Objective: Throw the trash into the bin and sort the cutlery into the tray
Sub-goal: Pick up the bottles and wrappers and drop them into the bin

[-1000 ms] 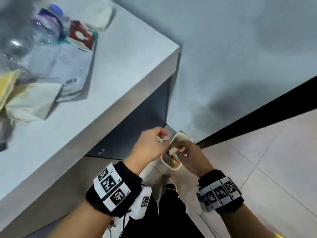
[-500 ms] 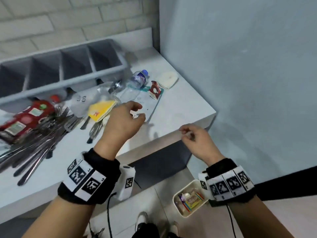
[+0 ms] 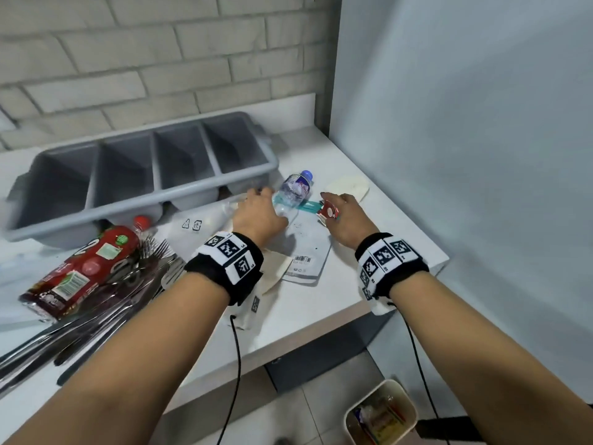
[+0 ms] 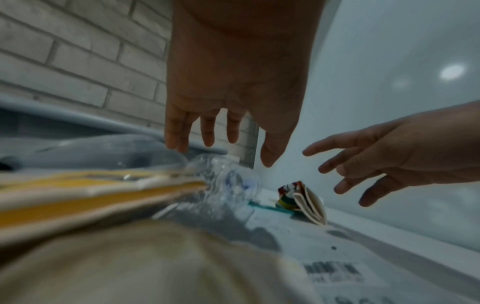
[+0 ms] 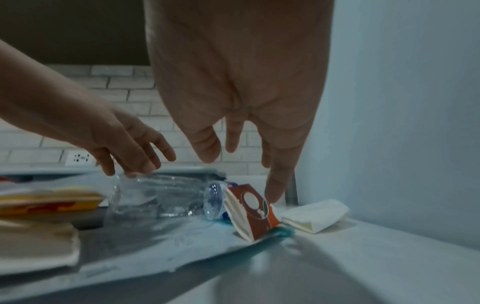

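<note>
My left hand [image 3: 264, 203] hovers open over a clear plastic bottle [image 3: 293, 191] that lies on its side on the white table [image 3: 369, 284]. In the right wrist view its fingertips [image 5: 141, 167] reach the bottle [image 5: 161, 197]. My right hand [image 3: 337, 205] is open over a crumpled red carton [image 3: 328, 212], and its forefinger [image 5: 275, 185] comes down just behind the carton [image 5: 255, 211]. Behind them stands the grey cutlery tray [image 3: 179, 200] with several compartments. A pile of forks and knives [image 3: 106, 303] lies at the left. The bin [image 3: 353, 412] stands on the floor, lower right.
A red bottle [image 3: 86, 268] lies on the cutlery. A white pouch [image 3: 308, 252] lies under the bottle and carton, with a yellow packet [image 5: 52, 201] to the left. A folded napkin [image 3: 348, 187] sits by the right wall. The table edge is close at the right.
Both hands were down at the bin a second ago. They rose over the table and have reached forward, the left to the clear bottle, the right to the red carton.
</note>
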`<state>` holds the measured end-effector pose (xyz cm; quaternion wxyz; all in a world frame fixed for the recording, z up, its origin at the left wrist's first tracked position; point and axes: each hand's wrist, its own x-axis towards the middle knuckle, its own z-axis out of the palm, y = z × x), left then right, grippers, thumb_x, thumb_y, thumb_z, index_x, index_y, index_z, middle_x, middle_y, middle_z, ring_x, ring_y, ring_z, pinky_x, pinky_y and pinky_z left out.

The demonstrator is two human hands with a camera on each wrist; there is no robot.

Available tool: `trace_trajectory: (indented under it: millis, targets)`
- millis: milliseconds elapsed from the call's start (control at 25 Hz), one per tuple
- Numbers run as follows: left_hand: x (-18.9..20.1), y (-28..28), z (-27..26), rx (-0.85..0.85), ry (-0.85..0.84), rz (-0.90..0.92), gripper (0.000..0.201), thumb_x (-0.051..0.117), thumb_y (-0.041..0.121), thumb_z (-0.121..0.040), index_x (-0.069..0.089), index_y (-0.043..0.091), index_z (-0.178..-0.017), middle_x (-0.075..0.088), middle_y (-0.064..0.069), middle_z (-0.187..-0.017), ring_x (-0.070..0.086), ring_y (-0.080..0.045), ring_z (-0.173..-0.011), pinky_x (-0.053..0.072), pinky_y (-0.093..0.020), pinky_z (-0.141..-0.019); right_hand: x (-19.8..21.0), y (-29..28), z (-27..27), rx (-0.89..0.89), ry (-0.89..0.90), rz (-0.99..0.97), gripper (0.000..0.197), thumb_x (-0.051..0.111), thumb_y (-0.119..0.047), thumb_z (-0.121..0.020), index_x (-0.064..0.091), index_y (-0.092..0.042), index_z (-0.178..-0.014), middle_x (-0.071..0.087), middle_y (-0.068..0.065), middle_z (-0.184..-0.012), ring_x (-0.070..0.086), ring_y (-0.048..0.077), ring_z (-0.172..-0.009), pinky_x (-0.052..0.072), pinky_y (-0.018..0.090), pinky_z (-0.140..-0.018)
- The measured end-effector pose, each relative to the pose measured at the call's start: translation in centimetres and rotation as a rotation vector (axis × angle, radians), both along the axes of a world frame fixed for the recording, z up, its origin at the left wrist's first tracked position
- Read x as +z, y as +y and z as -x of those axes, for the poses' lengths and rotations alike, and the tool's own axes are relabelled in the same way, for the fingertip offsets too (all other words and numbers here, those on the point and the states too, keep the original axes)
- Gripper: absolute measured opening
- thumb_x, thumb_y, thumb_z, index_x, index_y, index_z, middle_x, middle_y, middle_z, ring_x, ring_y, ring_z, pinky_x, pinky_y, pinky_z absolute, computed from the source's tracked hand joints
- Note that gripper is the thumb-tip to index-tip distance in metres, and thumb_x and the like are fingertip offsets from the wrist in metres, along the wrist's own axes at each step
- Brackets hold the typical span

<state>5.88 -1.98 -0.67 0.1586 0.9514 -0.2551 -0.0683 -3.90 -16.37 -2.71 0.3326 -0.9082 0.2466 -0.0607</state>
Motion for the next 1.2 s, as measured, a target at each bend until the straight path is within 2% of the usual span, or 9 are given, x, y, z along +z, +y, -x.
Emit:
trace_trajectory:
  millis: [160,320,480,600,800,880,1040,1120,1200]
  targets:
    - [-1.4,0.0,-1.8,0.001,0.013,-0.060,0.078,0.068,0.039,-0.076,0.033,0.019,-0.141,0.042,-0.014,-0.139,0.048,-0.035,-0.125,0.041,-0.043,-0.103,-1.7,0.3,-2.1,0.029,0.126,0.058,0.060,0.047,-0.014,-0.091,0.027,-0.031,-0.145,0.013,0.015,-0.155,0.040,0.033,-0.134,0.032,0.034,-0.112]
    - [-2.4,0.0,-2.5,-0.005,0.027,-0.120,0.092,0.073,0.039,-0.069,0.024,0.022,-0.145,0.045,-0.008,-0.141,0.050,-0.029,-0.127,0.043,-0.041,-0.100,-3.4,0.0,-3.8,-0.079,0.220,0.150,0.049,0.053,-0.023,-0.088,0.041,-0.022,-0.135,0.037,0.016,-0.138,0.048,0.038,-0.121,0.044,0.040,-0.102]
    - [-1.3,0.0,-2.3,-0.022,-0.022,-0.052,0.077,0.064,0.041,-0.074,0.033,0.023,-0.142,0.053,-0.009,-0.135,0.051,-0.029,-0.124,0.036,-0.043,-0.105,-3.5,-0.5,-3.9,-0.173,0.134,0.120,0.037,0.053,-0.010,-0.086,0.049,-0.003,-0.122,0.048,0.019,-0.125,0.054,0.035,-0.110,0.045,0.032,-0.090]
    - [0.6,0.5,-1.1,-0.066,0.020,0.090,0.074,0.068,0.040,-0.073,0.040,0.024,-0.139,0.050,-0.012,-0.133,0.052,-0.031,-0.121,0.042,-0.037,-0.101,-2.7,-0.9,-1.9,-0.235,-0.050,0.043,0.025,0.054,-0.002,-0.081,0.056,0.002,-0.106,0.055,0.021,-0.117,0.055,0.033,-0.104,0.036,0.023,-0.076]
    - [2.0,1.9,6.0,-0.170,0.096,0.405,0.072,0.066,0.040,-0.061,0.050,0.025,-0.130,0.057,-0.005,-0.120,0.058,-0.023,-0.103,0.041,-0.019,-0.086,-2.3,-0.2,8.4,-0.412,-0.399,-0.080,0.013,0.063,-0.003,-0.079,0.058,-0.006,-0.090,0.058,0.012,-0.097,0.052,0.019,-0.082,0.037,0.004,-0.064]
    - [1.2,2.1,9.7,-0.228,0.162,0.495,0.070,0.067,0.036,-0.060,0.053,0.026,-0.128,0.055,0.004,-0.109,0.057,-0.015,-0.090,0.036,-0.006,-0.076,-3.8,0.2,13.9,-0.510,-0.490,-0.044,0.015,0.066,-0.006,-0.076,0.058,-0.006,-0.089,0.057,0.007,-0.091,0.052,0.018,-0.081,0.036,0.006,-0.066]
    - [-2.9,1.6,16.7,-0.375,0.278,0.468,0.067,0.071,0.034,-0.061,0.056,0.024,-0.126,0.055,0.009,-0.106,0.054,-0.004,-0.088,0.029,0.012,-0.076,-9.5,1.0,24.1,-0.782,-0.398,-0.056,0.019,0.070,-0.004,-0.075,0.059,-0.002,-0.091,0.059,0.012,-0.088,0.056,0.023,-0.075,0.038,0.014,-0.066]
    - [-6.2,1.2,20.2,-0.459,0.314,0.410,0.069,0.063,0.045,-0.059,0.059,0.020,-0.123,0.063,0.004,-0.108,0.058,-0.003,-0.089,0.029,0.010,-0.079,-13.2,1.3,28.5,-0.868,-0.307,-0.099,0.019,0.070,-0.001,-0.076,0.060,0.001,-0.092,0.062,0.021,-0.091,0.055,0.021,-0.073,0.036,0.010,-0.061]
    - [-8.5,1.4,21.9,-0.487,0.404,0.315,0.068,0.064,0.044,-0.063,0.056,0.021,-0.126,0.062,0.002,-0.116,0.060,-0.006,-0.099,0.034,0.003,-0.084,-16.2,1.7,30.2,-0.868,-0.239,-0.152,0.019,0.070,-0.001,-0.075,0.060,0.001,-0.092,0.064,0.023,-0.092,0.056,0.020,-0.074,0.039,0.015,-0.068]
